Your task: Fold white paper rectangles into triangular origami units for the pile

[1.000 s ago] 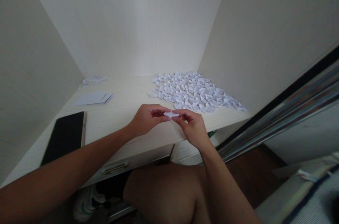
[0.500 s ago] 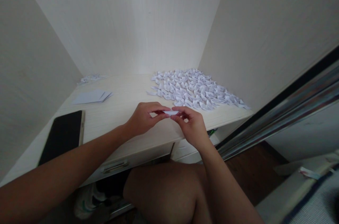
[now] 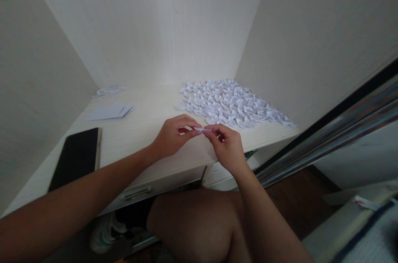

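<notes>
White paper piece (image 3: 203, 129): mostly covered by the left hand (image 3: 172, 134) and right hand (image 3: 228, 145), its folds too small to tell.
Black flat device (image 3: 77, 153): near end hidden behind the left forearm (image 3: 96, 184).
Left forearm: cut off by the left edge.
Green item (image 3: 249, 155): mostly hidden below the surface (image 3: 152, 105), kind unclear.
Textured cloth (image 3: 370, 230): cut off, lower right.

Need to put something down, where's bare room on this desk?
Bare on the pale desktop: between the flat white paper stack and the folded white paper pieces; between the black rectangular slab and left hand. Crowded: back right, under those pieces.
</notes>
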`<state>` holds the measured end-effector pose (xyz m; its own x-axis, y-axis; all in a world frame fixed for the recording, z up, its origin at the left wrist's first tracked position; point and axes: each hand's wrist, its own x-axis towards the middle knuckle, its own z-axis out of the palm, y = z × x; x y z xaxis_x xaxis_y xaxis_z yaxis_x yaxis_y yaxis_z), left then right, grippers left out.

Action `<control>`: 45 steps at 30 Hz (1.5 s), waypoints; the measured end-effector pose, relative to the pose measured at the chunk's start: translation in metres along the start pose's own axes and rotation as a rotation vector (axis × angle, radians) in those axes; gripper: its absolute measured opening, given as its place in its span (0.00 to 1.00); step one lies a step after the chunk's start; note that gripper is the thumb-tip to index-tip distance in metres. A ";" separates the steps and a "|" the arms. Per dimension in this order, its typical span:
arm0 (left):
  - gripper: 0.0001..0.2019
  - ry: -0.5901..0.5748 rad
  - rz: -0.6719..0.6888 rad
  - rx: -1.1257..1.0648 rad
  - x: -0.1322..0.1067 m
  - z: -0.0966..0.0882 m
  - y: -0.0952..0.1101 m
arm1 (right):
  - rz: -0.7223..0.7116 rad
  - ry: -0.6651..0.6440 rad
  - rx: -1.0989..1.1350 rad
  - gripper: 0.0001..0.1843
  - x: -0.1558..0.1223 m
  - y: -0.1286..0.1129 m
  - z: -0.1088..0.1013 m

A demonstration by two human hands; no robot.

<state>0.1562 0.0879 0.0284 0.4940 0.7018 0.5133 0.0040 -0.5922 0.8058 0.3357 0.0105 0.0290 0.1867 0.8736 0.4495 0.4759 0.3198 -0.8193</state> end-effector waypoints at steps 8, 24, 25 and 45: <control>0.08 0.038 -0.151 -0.167 0.000 0.004 -0.002 | 0.176 -0.002 0.212 0.12 0.002 -0.004 0.007; 0.08 0.023 -0.211 -0.195 0.000 0.004 0.005 | 0.165 -0.021 0.190 0.11 0.000 -0.001 0.012; 0.08 0.017 -0.217 -0.193 0.001 0.004 0.005 | 0.140 -0.024 0.154 0.10 0.000 0.000 0.013; 0.17 -0.152 -0.419 -0.247 0.005 -0.002 -0.001 | 0.185 -0.071 0.138 0.10 0.000 -0.002 0.020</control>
<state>0.1570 0.0926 0.0308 0.6150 0.7825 0.0973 0.0321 -0.1481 0.9885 0.3171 0.0171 0.0232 0.1961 0.9441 0.2650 0.3164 0.1948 -0.9284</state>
